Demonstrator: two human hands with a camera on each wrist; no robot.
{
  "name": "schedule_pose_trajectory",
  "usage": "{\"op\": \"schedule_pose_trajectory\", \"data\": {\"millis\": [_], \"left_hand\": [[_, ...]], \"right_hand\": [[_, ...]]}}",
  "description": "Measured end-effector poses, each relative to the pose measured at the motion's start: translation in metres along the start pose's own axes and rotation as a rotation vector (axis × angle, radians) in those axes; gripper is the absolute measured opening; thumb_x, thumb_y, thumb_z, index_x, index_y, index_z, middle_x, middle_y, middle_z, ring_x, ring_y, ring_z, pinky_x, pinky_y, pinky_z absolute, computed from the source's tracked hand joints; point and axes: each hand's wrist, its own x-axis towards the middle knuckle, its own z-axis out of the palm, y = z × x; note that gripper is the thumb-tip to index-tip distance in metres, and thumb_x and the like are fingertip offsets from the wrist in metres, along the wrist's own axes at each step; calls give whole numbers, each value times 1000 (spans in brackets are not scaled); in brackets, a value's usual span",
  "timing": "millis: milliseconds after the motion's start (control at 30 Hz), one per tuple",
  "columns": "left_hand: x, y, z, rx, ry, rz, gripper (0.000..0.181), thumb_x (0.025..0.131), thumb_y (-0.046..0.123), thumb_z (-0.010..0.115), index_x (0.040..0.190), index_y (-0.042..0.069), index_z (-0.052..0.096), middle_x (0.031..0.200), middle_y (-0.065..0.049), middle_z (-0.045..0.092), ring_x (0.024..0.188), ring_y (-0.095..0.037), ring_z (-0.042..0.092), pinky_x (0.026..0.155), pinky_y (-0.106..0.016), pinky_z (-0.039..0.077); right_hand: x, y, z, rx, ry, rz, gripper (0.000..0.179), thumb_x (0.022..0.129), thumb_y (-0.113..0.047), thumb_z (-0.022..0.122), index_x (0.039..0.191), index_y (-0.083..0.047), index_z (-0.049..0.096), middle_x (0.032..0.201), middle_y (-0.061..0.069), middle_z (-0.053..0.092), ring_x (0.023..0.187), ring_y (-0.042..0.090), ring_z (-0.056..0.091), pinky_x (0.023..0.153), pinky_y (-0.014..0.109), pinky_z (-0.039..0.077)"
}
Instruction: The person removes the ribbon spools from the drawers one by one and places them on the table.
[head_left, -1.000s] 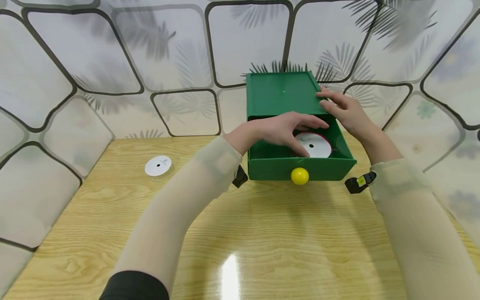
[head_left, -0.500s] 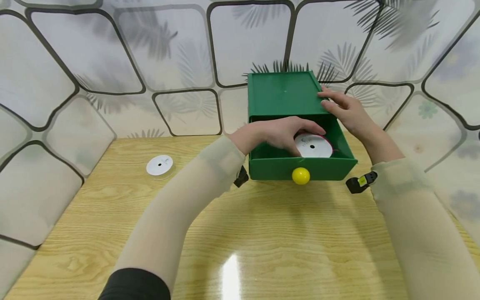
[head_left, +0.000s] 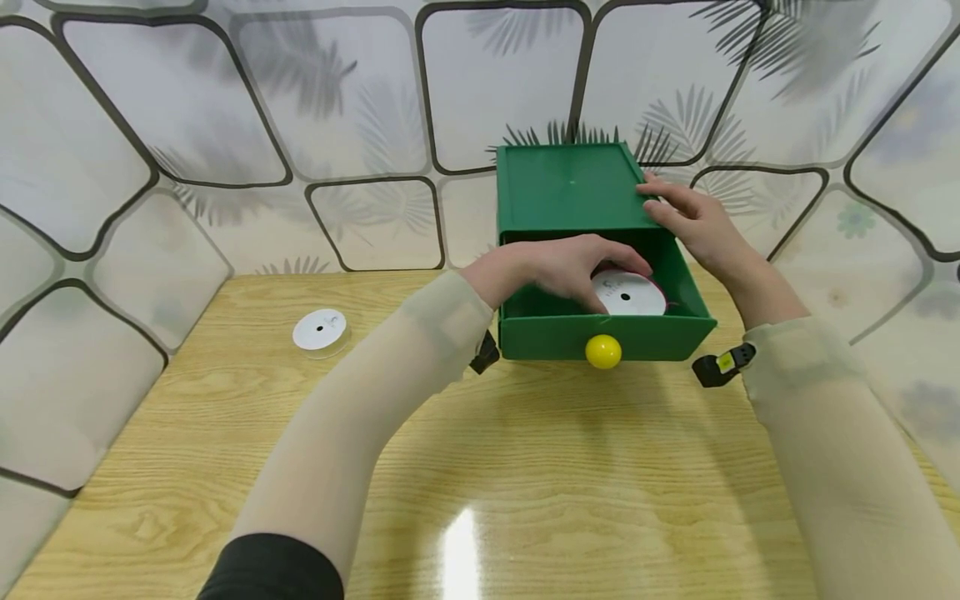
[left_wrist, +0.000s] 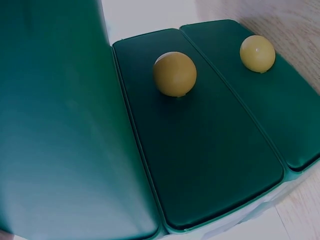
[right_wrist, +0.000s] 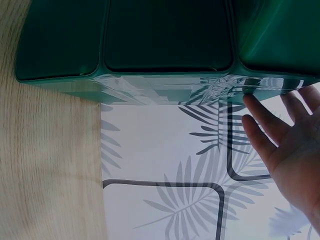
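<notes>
A green cabinet (head_left: 573,187) stands against the backdrop with its top drawer (head_left: 547,337) pulled out, a yellow knob (head_left: 603,352) on the front. Inside the drawer lies a white-faced spool (head_left: 637,298) with a pinkish-red edge. My left hand (head_left: 566,265) reaches in over the left side and grips this spool, thumb towards the front and fingers behind it. The fingertips are partly hidden. My right hand (head_left: 693,218) rests its extended fingers on the cabinet's right side; in the right wrist view, the right hand (right_wrist: 290,145) touches the taped side wall.
Another white spool (head_left: 319,330) lies on the wooden table (head_left: 360,517) to the left. In the left wrist view, two closed lower drawers (left_wrist: 215,165) show yellow knobs (left_wrist: 175,74). A patterned backdrop (head_left: 375,100) rises behind and at both sides.
My left hand has lowered slightly into the drawer and its fingers have closed in around the spool. The right hand stays at the cabinet's side.
</notes>
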Motion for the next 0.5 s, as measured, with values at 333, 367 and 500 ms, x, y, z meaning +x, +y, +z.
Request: {"op": "schedule_pose_trajectory", "data": {"millis": [333, 367, 500], "left_hand": [[-3, 1, -1, -32, 32, -3, 60, 85, 10, 76, 139, 5, 49, 137, -2, 51, 117, -10, 45, 96, -16, 34], [-3, 1, -1, -35, 38, -4, 60, 85, 10, 76, 139, 6, 49, 136, -2, 51, 117, -10, 45, 96, -16, 34], [-4, 0, -2, -56, 62, -6, 62, 84, 11, 77, 139, 7, 48, 136, -1, 51, 116, -10, 44, 95, -16, 35]], "right_hand": [[0, -1, 1, -1, 3, 2, 50, 103, -32, 49, 147, -10, 43, 160, 0, 20, 146, 19, 13, 116, 46, 12], [-1, -1, 1, 1, 4, 1, 50, 103, -32, 49, 147, -10, 43, 160, 0, 20, 146, 19, 13, 116, 45, 12], [0, -1, 1, 5, 6, 1, 50, 102, -32, 49, 146, -9, 44, 160, 0, 20, 146, 17, 14, 116, 44, 13]]}}
